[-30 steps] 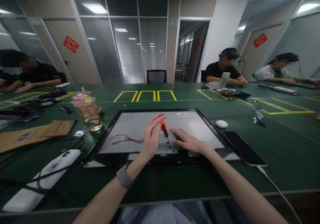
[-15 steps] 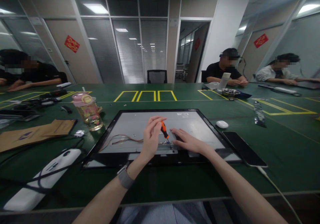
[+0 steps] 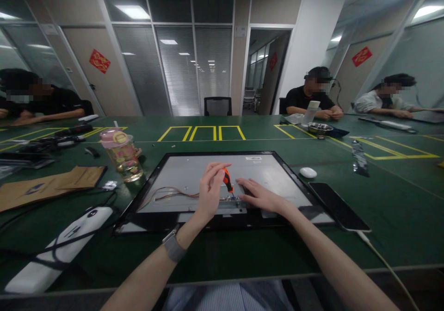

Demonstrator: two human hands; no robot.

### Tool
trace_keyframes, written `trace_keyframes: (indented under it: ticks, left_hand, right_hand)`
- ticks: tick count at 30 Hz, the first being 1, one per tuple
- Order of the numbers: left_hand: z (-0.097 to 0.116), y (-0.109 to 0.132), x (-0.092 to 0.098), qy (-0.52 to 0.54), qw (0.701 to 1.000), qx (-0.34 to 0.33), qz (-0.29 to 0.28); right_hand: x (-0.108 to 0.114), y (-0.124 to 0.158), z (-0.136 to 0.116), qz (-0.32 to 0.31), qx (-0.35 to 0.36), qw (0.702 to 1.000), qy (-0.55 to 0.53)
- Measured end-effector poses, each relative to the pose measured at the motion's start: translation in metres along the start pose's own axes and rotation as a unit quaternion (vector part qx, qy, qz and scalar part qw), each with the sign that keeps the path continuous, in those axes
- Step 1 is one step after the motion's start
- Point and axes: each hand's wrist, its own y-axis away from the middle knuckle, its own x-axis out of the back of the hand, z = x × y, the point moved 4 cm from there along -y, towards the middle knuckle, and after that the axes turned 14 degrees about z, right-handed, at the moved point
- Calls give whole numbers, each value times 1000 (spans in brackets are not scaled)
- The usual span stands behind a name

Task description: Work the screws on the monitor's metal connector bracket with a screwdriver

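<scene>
My left hand [image 3: 209,187], with a watch on its wrist, grips a screwdriver [image 3: 227,181] by its orange and black handle. The screwdriver leans a little, its tip down at a small circuit board [image 3: 233,199] near the front edge of a display panel [image 3: 180,168]. That panel lies flat, grey metal back upward, inside a black frame. Fingers stretched out, my right hand [image 3: 260,196] rests on the panel just right of the board; its fingertips partly cover that area. Thin coloured wires [image 3: 169,191] run across the metal to the left of my left hand.
Left of the panel are a pink-lidded bottle [image 3: 123,156], a brown paper bag [image 3: 52,186] and a white device with black cables [image 3: 65,246]. A phone [image 3: 338,207] on a cable and a white case [image 3: 308,172] lie to the right. Several people sit across the table [image 3: 398,223].
The screwdriver's handle has turned slightly in my left hand, showing more orange. Both hands stay in nearly the same place.
</scene>
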Motion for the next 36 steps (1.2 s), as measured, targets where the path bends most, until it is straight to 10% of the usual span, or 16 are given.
trace_keyframes:
  ticks: [36]
  left_hand:
    - [-4, 3, -1, 12, 1000, 24, -15]
  right_hand:
    - [-3, -1, 5, 2, -5, 1000, 4]
